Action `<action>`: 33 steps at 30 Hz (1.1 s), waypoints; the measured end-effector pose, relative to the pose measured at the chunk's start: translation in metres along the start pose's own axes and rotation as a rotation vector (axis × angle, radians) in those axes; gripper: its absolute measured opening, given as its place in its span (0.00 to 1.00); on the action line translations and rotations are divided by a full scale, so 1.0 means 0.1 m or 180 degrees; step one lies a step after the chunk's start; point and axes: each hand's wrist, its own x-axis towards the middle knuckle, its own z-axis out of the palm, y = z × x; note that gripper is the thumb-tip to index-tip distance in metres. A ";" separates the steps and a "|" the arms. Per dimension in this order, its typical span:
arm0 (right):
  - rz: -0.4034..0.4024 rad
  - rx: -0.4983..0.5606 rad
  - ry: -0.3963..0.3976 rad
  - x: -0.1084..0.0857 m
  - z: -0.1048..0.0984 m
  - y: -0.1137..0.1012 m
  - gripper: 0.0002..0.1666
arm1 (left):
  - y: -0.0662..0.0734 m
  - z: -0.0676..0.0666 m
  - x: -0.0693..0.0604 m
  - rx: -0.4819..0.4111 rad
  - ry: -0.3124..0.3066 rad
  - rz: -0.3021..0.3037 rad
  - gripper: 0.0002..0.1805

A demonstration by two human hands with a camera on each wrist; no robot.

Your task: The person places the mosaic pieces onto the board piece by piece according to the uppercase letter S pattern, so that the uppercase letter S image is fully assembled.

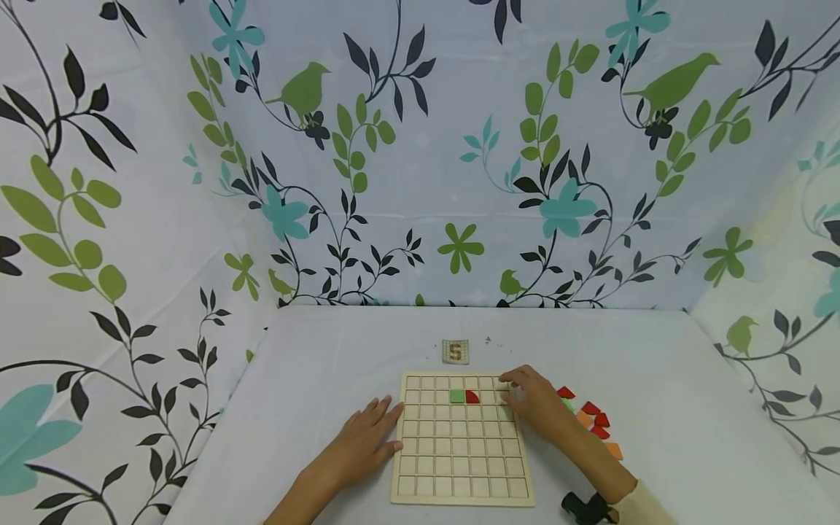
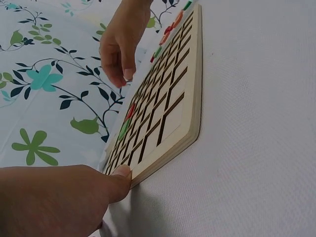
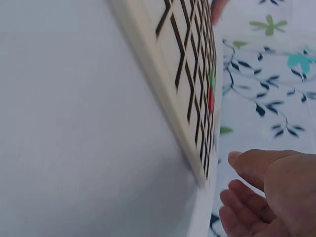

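Note:
A wooden grid board (image 1: 459, 503) lies on the white table. In its second row from the far side, a green square tile (image 1: 456, 396) sits beside a red tile with one rounded edge (image 1: 472, 397). My left hand (image 1: 369, 443) rests at the board's left edge with fingers spread. In the left wrist view its thumb (image 2: 122, 171) touches the board's rim. My right hand (image 1: 539, 405) hovers by the far right corner of the board. Its thumb and fingers are apart in the right wrist view (image 3: 266, 190), with nothing seen between them.
To the right of the board lie several loose red, orange and green tiles (image 1: 600, 432), partly behind the right forearm. A small card marked like an S or 5 (image 1: 456, 352) lies beyond the board. A black object (image 1: 584, 508) is at the right wrist. Patterned cloth (image 1: 499, 160) hangs behind.

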 end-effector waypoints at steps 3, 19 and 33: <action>0.0011 -0.0118 0.0124 -0.06 -0.19 0.22 0.18 | 0.01 -0.01 -0.01 -0.0017 0.0016 0.0002 0.38; 0.0488 -0.0116 -0.0591 -0.13 -0.74 0.74 0.10 | -0.01 0.00 -0.01 -0.0001 0.0006 0.0013 0.37; 0.0809 -0.0289 -0.0252 -0.03 -0.60 0.85 0.22 | -0.01 -0.01 -0.01 0.0010 0.0017 0.0007 0.38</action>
